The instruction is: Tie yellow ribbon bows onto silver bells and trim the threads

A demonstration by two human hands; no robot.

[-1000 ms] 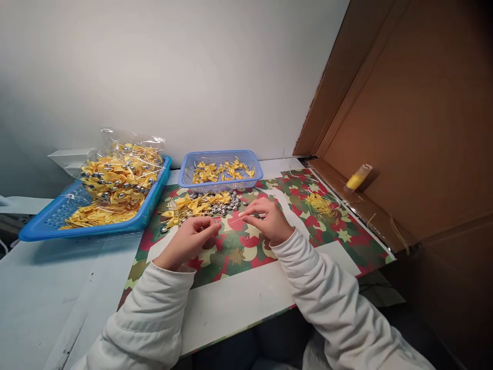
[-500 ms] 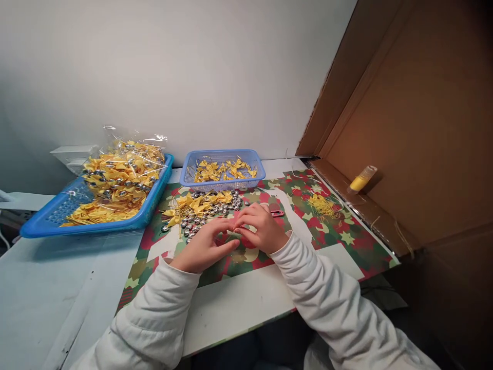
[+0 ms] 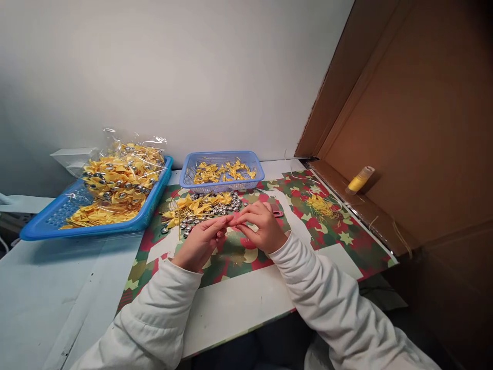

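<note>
1. Fingers: thumb and forefinger of the left hand [image 3: 201,240] drawn together, tips meeting those of the right hand [image 3: 264,226], on the near side of the small basket [image 3: 221,186]. Both look closed in on one small spot. Anything between the tips is hidden; cannot tell whether they grip something.
2. Pink loop-ended tool [image 3: 279,214] shows just past the right knuckles, in front of the small basket and off toward its right. Cannot tell if held or merely covered.
3. Silver beads [image 3: 233,201]: loose spill close by the hands, just in front of the small basket. Judged light, hard, slick, apt to roll; best taken singly, across the sides.
4. Yellow bows [image 3: 197,205]: heaped among the beads, same side of the small basket. Look soft, light, easily creased; hold at the gathered middle or thin stem.
5. More bows [image 3: 210,173] inside the small basket, wispy ends poking up.
6. Left of the small basket: large blue tray [image 3: 46,221] with a clear bag [image 3: 123,169] stuffed with bows and beads; probably slippery, better supported underneath.
7. Right of the small basket: yellow thread [image 3: 321,205] in a tangle, likely to snag. Farther right, a yellow tube [image 3: 360,181] beside cardboard [image 3: 416,128].
8. Nearer than the small basket: patterned sheet [image 3: 234,259]; to the left, pale table [image 3: 88,288].
</note>
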